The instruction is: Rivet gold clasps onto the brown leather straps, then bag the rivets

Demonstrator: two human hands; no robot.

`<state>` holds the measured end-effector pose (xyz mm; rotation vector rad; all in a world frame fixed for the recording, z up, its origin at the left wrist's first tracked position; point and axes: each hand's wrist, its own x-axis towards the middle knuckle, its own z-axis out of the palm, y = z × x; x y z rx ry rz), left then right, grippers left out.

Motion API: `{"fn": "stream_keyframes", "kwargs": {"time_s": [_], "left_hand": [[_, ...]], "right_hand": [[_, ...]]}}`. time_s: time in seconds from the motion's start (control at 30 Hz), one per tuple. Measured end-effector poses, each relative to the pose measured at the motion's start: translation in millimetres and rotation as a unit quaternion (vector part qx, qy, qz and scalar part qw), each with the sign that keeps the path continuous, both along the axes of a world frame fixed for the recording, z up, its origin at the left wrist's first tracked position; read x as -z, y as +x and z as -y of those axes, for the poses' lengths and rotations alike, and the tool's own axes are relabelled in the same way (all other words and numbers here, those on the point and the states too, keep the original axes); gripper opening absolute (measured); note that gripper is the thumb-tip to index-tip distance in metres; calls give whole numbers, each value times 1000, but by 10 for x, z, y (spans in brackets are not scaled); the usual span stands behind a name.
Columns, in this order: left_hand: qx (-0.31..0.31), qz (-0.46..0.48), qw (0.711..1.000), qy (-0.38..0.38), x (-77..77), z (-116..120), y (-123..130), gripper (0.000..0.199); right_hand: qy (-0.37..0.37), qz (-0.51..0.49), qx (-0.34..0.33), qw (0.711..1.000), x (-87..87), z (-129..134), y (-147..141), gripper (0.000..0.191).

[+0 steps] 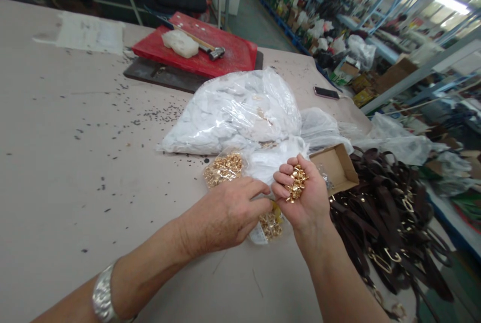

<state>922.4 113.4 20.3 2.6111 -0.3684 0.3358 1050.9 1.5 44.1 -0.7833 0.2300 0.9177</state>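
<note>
My right hand (pixel 302 192) is cupped palm up, its fingers curled around a heap of small gold metal fittings (pixel 297 183). Just left of it, my left hand (pixel 235 210) is bent palm down, with a small gap between thumb and forefinger and nothing visible in it. Its other fingers are hidden. Partly beneath the hands lies a small clear bag of gold fittings (pixel 271 226). Another bag of gold pieces (pixel 224 168) sits beyond my left hand.
A large clear bag of white pieces (pixel 236 112) lies ahead. Behind it, a red board (pixel 233 52) bears a hammer (pixel 216 52) and a whitish block (pixel 180 43). Right are an open cardboard box (pixel 338 167), dark brown straps (pixel 387 222) and a phone (pixel 326 93). Dark bits litter the table (pixel 48 162).
</note>
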Motion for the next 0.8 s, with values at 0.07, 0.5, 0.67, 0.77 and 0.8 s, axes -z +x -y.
{"fn": "stream_keyframes", "kwargs": {"time_s": [0.07, 0.5, 0.67, 0.77, 0.8], "left_hand": [[3, 1, 1000, -1, 6, -3, 5, 17], [14, 37, 999, -20, 11, -11, 45, 25], [24, 23, 999, -16, -2, -6, 57, 22], [21, 8, 1000, -12, -12, -3, 50, 21], [19, 2, 1000, -9, -17, -2, 47, 20]], "right_hand": [[-1, 7, -5, 1000, 9, 2, 1, 23], [-11, 7, -2, 1000, 6, -6, 34, 26], [-11, 12, -10, 1000, -2, 4, 22, 27], [-8, 13, -14, 1000, 4, 10, 21, 25], [-10, 13, -13, 1000, 8, 10, 23, 24]]}}
